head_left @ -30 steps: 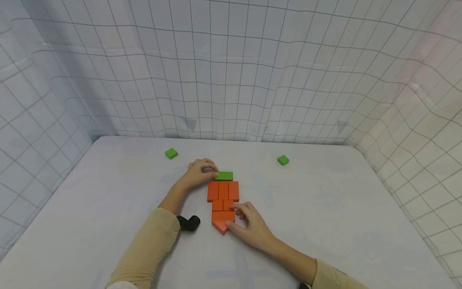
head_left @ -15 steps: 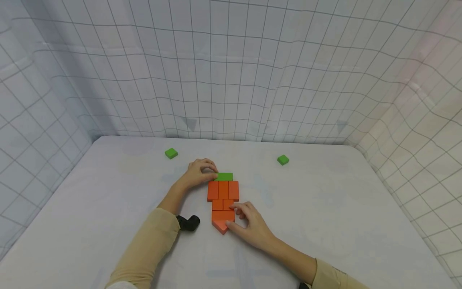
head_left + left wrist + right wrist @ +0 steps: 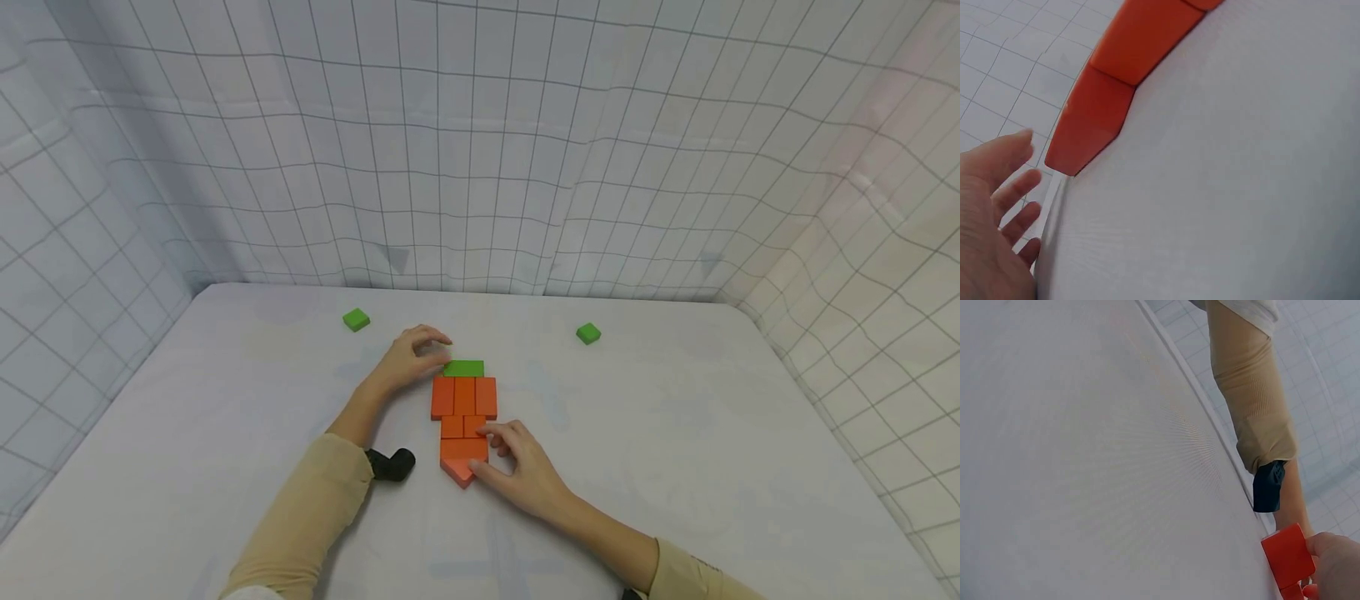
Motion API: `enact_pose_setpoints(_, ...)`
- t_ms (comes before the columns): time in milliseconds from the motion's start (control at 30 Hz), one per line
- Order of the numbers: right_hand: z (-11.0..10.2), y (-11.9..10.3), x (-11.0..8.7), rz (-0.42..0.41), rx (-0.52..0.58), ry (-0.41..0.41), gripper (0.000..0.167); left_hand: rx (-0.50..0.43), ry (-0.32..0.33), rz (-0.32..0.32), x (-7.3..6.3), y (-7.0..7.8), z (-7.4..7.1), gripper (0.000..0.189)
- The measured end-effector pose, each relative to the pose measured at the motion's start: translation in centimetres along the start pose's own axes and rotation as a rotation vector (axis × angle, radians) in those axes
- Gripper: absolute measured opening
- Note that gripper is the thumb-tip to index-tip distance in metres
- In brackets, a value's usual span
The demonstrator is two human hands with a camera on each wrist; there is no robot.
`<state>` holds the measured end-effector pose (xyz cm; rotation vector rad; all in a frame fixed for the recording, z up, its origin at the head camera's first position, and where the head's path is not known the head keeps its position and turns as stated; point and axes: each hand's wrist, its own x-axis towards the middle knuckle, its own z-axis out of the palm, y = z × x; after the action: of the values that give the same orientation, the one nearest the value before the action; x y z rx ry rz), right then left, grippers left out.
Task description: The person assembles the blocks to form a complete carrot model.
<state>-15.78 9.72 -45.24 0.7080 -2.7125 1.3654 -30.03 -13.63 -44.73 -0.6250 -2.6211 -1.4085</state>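
Observation:
Orange blocks lie flat against each other mid-table in the head view. Three long ones (image 3: 464, 397) form the widest row, above two small ones (image 3: 452, 426), a wide one (image 3: 459, 447) and a pointed one (image 3: 457, 471). Just beyond them lies a green rectangular block (image 3: 467, 368). My left hand (image 3: 405, 358) hovers at its left end, thumb tip right at the corner and fingers raised. My right hand (image 3: 528, 475) rests its thumb on the pointed block, index fingertip at the right small block. The left wrist view shows that hand's fingers apart, holding nothing.
Two small green blocks lie farther back, one on the left (image 3: 356, 319) and one on the right (image 3: 588, 333). A black wrist-worn device (image 3: 393, 464) juts from the left sleeve. Grid-patterned cloth (image 3: 480, 167) rises behind the white table (image 3: 675, 417).
The green rectangular block has shifted slightly nearer the orange blocks. My left hand's fingers have lifted and drawn back a little from it. My right hand has stayed in place.

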Motion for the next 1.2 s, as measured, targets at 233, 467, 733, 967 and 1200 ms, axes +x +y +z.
enact_pose_setpoints(233, 0.0, 0.0, -0.1, -0.003, 0.016, 0.005, 0.04, -0.012, 0.441, 0.007, 0.1, -1.1, -2.2, 0.025)
enact_pose_setpoints(467, 0.0, 0.0, -0.1, -0.006, 0.016, 0.005, 0.039, 0.133, 0.591, -0.199, -1.0, -3.0, -5.2, 0.03)
enact_pose_setpoints(733, 0.0, 0.1, -0.1, -0.005, 0.016, -0.002, 0.039, 0.197, 0.523, -0.32, -2.3, -4.2, -7.0, 0.04)
enact_pose_setpoints(967, 0.0, 0.2, -0.1, -0.012, 0.01, -0.003, 0.04, 0.3, 0.413, -0.336, -2.5, -4.4, -7.3, 0.047)
enact_pose_setpoints(1200, 0.0, 0.2, -0.1, -0.014, 0.019, -0.002, 0.039, 0.339, 0.404, -0.364, -2.4, -4.4, -7.2, 0.046)
